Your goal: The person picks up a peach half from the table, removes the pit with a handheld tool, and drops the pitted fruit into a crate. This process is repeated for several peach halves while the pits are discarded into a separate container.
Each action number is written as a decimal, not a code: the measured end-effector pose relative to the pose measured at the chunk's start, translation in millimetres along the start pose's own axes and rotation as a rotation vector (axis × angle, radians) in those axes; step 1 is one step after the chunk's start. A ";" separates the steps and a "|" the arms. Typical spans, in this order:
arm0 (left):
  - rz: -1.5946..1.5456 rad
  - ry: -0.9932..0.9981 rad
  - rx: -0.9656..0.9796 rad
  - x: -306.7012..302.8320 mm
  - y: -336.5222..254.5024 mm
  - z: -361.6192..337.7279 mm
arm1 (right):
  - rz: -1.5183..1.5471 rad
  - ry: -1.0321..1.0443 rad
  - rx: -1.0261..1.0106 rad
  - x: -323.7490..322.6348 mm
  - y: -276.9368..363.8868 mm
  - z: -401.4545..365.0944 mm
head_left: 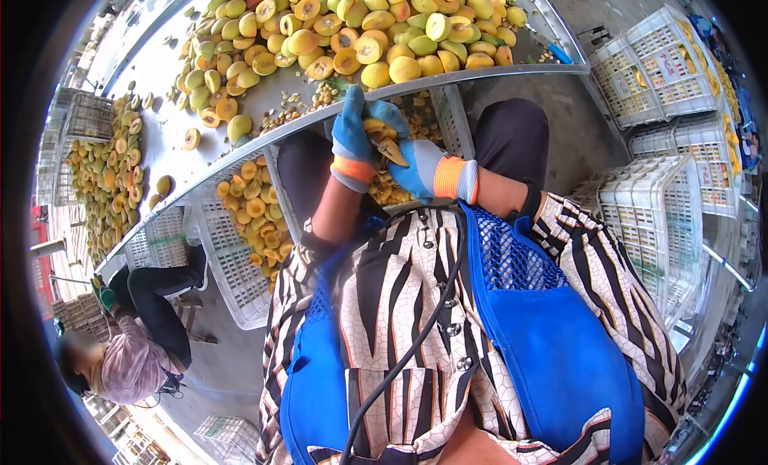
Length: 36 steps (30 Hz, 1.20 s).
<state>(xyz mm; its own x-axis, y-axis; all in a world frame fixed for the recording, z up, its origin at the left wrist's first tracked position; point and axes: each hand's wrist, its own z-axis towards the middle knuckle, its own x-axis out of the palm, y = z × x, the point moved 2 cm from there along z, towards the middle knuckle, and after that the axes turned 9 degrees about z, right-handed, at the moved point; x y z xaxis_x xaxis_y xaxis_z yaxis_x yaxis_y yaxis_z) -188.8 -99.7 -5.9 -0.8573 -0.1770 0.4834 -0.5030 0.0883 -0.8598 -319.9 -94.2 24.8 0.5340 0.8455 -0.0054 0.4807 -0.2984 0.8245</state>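
Note:
Both my hands meet just over the near edge of the metal table, in blue rubber-coated gloves with orange cuffs. An opened yellow apricot (pixel 384 139) sits between them, partly covered by the gloves. My left hand (pixel 354 133) is closed around it from the left and above. From the right, my right hand (pixel 422 167) grips its lower side with bent fingers. Whether a small tool is also in the right hand, I cannot make out. Beyond my hands, a large heap of halved and whole apricots (pixel 368 41) lies on the metal table (pixel 276 83), with loose pits (pixel 294 105) near the edge.
A white crate (pixel 232 285) of apricot halves stands left of my knees; another container with fruit is below my hands. Stacked white crates (pixel 652 193) stand on the right. A blue object (pixel 560 54) lies at the table's right corner. A co-worker (pixel 136 353) sits at left.

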 end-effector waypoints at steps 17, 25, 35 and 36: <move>-0.234 0.002 -0.100 19.2 1.4 -6.4 | 0.465 0.226 0.093 -9.3 -7.9 -16.7; -0.079 0.069 -0.127 28.3 11.0 -13.6 | 0.688 0.511 0.185 -21.0 -36.4 -15.3; 0.213 -0.018 0.094 -15.8 0.6 -4.8 | 0.556 0.509 0.166 -40.0 -34.9 -19.5; 0.327 -0.133 0.135 -29.1 -9.0 -9.1 | 0.420 0.354 0.153 -46.6 -33.6 -15.7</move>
<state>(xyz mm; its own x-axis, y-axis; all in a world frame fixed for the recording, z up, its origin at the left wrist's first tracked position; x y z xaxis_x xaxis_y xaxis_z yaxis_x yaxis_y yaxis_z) -160.4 -86.4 -10.7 -0.9442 -0.2870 0.1617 -0.1782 0.0323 -0.9835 -371.9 -116.5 6.2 0.4482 0.7295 0.5167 0.3868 -0.6794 0.6236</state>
